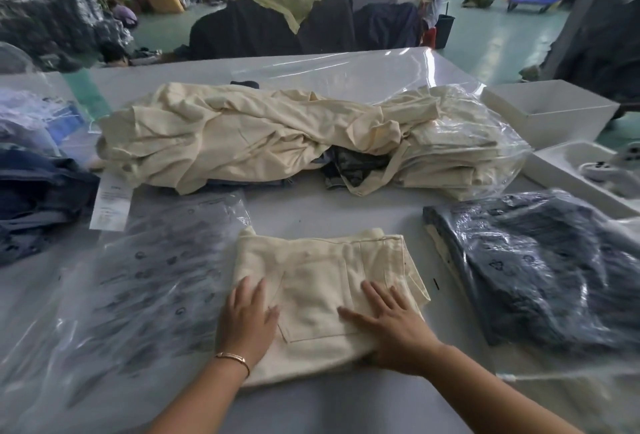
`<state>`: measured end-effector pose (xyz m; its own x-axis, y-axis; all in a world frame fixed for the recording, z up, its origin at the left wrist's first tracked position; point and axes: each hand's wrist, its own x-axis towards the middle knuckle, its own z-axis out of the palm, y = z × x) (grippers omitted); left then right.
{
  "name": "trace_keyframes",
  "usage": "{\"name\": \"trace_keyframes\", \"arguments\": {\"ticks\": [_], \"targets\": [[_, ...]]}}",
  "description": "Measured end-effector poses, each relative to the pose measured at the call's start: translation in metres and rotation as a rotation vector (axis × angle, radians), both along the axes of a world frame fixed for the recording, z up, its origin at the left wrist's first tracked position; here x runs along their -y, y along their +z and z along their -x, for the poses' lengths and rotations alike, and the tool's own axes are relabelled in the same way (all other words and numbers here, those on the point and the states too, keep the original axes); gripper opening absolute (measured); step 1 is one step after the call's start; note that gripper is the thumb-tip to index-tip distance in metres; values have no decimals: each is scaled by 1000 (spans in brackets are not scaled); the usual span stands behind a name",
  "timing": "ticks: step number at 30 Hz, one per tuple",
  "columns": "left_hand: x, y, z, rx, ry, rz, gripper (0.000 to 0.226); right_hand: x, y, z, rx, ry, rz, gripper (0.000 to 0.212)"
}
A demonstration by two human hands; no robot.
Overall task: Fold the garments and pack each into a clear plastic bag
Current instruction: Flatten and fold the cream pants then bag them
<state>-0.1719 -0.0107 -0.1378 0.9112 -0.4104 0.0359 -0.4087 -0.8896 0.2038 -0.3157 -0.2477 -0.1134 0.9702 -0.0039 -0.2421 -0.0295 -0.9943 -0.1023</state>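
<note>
a white paper tag [111,203] is lying at the left of the table, just under the heap of cream cloth; it is carrying lines of small print and a blue mark near the top, all too blurred to read. the empty clear plastic bags [152,277] spread at the left are showing rows of dark printed symbols and text through the film, also unreadable. the bagged dark garment [533,270] at the right is showing a triangle recycling mark among similar printing.

the folded cream garment [325,288] is lying flat on the pale grey table [329,215], near the front edge, between the empty bags and the bagged dark one, pocket stitching facing up. the left hand [247,319] is resting on its left edge with fingers straight and together, gripping nothing; a thin bracelet [233,359] is sitting on that wrist. the right hand [388,322] is pressing flat on the right half, fingers spread and straight, holding nothing.

behind, a pile of loose cream garments [242,135] is lying across the table, next to a bagged stack of cream garments [460,142]. dark denim [34,191] is heaped at the far left. white trays [547,114] are standing at the right edge. the room beyond is a large hall with a green floor [485,28], heaps of clothes and people sitting among them.
</note>
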Motion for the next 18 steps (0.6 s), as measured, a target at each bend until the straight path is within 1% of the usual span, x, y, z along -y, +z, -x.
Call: {"name": "trace_keyframes", "arguments": {"ticks": [2, 3, 5, 7, 9, 10, 12, 14, 16, 17, 18], "targets": [[-6, 5, 3, -47, 171, 61, 63, -9, 9, -4, 37, -50, -54, 57], [-8, 8, 3, -104, 239, 110, 59, -15, 13, -7, 78, -88, -95, 50], [-11, 17, 0, -257, 375, 259, 53, -31, 21, -14, 175, -127, -167, 46], [-15, 24, -6, -402, 476, 338, 57, -45, 23, -18, 182, -83, -160, 45], [-19, 26, -8, -483, 490, 362, 56, -51, 23, -16, 60, -59, -76, 49], [-20, 26, -10, -502, 491, 406, 52, -50, 25, -15, 0, -74, -46, 52], [-21, 29, -11, -512, 487, 516, 42, -42, 33, -17, -61, -154, -65, 55], [-19, 32, -11, -506, 486, 572, 35, -30, 43, -20, -158, -167, -87, 51], [-19, 33, -8, -501, 487, 590, 33, -17, 53, -25, -320, -98, -104, 48], [-19, 32, -5, -500, 490, 567, 33, -12, 56, -27, -382, -93, -154, 48], [-20, 30, -2, -499, 490, 513, 34, -8, 59, -31, -399, -116, -197, 53]]}}
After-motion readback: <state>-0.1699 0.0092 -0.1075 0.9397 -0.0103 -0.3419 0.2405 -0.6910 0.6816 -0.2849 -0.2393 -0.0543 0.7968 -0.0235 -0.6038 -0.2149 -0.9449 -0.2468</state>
